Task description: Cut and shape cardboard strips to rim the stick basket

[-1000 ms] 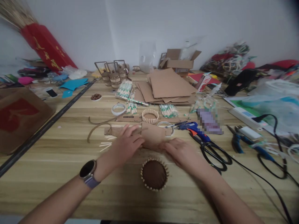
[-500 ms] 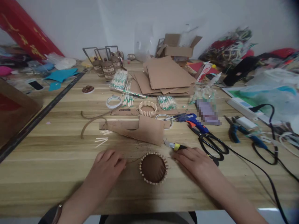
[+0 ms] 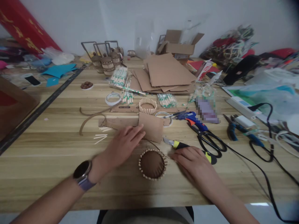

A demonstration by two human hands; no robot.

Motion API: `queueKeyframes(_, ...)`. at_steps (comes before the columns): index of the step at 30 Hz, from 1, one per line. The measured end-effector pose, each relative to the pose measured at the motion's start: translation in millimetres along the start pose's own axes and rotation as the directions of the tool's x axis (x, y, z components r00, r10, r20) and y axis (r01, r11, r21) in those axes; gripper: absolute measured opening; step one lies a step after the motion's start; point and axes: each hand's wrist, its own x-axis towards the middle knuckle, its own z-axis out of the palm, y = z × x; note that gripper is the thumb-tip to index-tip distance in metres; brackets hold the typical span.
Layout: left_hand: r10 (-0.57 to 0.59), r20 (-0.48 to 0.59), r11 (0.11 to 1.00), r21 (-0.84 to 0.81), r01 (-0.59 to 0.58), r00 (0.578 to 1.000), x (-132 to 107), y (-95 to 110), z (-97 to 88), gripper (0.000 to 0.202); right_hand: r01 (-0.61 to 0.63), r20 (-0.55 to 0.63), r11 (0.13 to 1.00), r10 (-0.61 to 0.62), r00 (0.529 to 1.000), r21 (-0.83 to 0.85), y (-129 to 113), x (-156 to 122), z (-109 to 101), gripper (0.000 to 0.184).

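Observation:
My left hand (image 3: 127, 140) reaches forward with fingers stretched out, the fingertips at the left edge of a cut cardboard piece (image 3: 151, 127). My right hand (image 3: 190, 158) rests on the table, thumb and fingers closed at the end of a thin brown strip (image 3: 154, 145). That strip runs behind a round basket (image 3: 153, 165) with a brown base and a ring of short wooden sticks, standing between my hands. A yellow-and-black utility knife (image 3: 179, 145) lies just beyond my right hand, partly under it.
Black-handled scissors (image 3: 210, 144) and a blue glue gun (image 3: 192, 117) lie to the right. Another stick ring (image 3: 148, 106), tape rolls (image 3: 113, 99) and loose sticks (image 3: 101, 137) are ahead. Cardboard sheets (image 3: 170, 70) and finished small baskets (image 3: 108, 66) stand farther back.
My left hand has moved forward and right, from the table left of the basket to the cardboard piece, its fingers straightening. The strip's left part has swung forward. My right hand stays nearly still.

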Motion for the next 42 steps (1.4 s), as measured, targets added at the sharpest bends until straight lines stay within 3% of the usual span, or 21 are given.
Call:
queueKeyframes(4, 0.016, 0.014, 0.999, -0.044, -0.015, 1.000, 15.6, -14.6, 9.2, 0.015, -0.033, -0.044, 0.999, 0.031, 0.999, -0.024, 0.7, 0.1, -2.5, 0.025)
queueKeyframes(10, 0.019, -0.007, 0.997, -0.071, -0.020, 1.000, -4.5, -22.2, -17.4, 0.023, -0.042, -0.109, 0.999, 0.040, 0.993, -0.010, -2.3, -9.3, 2.0, 0.029)
queueKeyframes(14, 0.041, 0.123, 0.995, -0.099, -0.028, 0.992, -38.1, -8.1, -25.9, 0.024, -0.033, -0.128, 0.999, 0.034, 0.991, 0.009, -8.6, -14.2, 1.9, 0.025)
queueKeyframes(17, -0.044, 0.199, 0.983, -0.165, 0.078, 0.979, -65.1, 10.6, -22.4, 0.047, -0.068, -0.173, 0.997, 0.072, 0.982, 0.031, -17.3, -16.6, -2.8, 0.019)
queueKeyframes(20, -0.026, 0.224, 0.949, -0.299, 0.094, 0.974, -79.8, 32.9, -19.7, 0.061, -0.046, -0.234, 0.992, 0.073, 0.969, 0.119, -29.2, -15.9, -7.7, 0.010)
queueKeyframes(25, 0.021, 0.301, 0.898, -0.426, 0.115, 0.953, -68.9, 63.8, -24.6, 0.055, 0.089, -0.236, 0.979, -0.045, 0.971, 0.181, -49.4, -8.8, -5.6, 0.010)
queueKeyframes(29, 0.037, 0.351, 0.826, -0.537, 0.169, 0.936, -54.7, 72.8, -30.0, 0.047, 0.168, -0.232, 0.971, -0.126, 0.965, 0.172, -60.1, -6.6, 2.0, 0.015)
queueKeyframes(34, 0.017, 0.351, 0.713, -0.661, 0.235, 0.936, -49.9, 73.2, -37.9, 0.044, 0.099, -0.139, 0.966, -0.067, 0.988, 0.238, -64.9, -10.4, 3.5, 0.026)
queueKeyframes(39, -0.001, 0.353, 0.734, -0.635, 0.241, 0.936, -48.9, 74.8, -36.3, 0.042, 0.072, -0.073, 0.935, -0.049, 0.996, 0.346, -63.0, -11.1, 1.5, 0.043)
queueKeyframes(42, -0.029, 0.356, 0.770, -0.588, 0.248, 0.934, -48.2, 78.7, -30.1, 0.026, 0.040, -0.082, 0.930, -0.011, 0.997, 0.365, -64.0, -9.6, 3.8, 0.031)
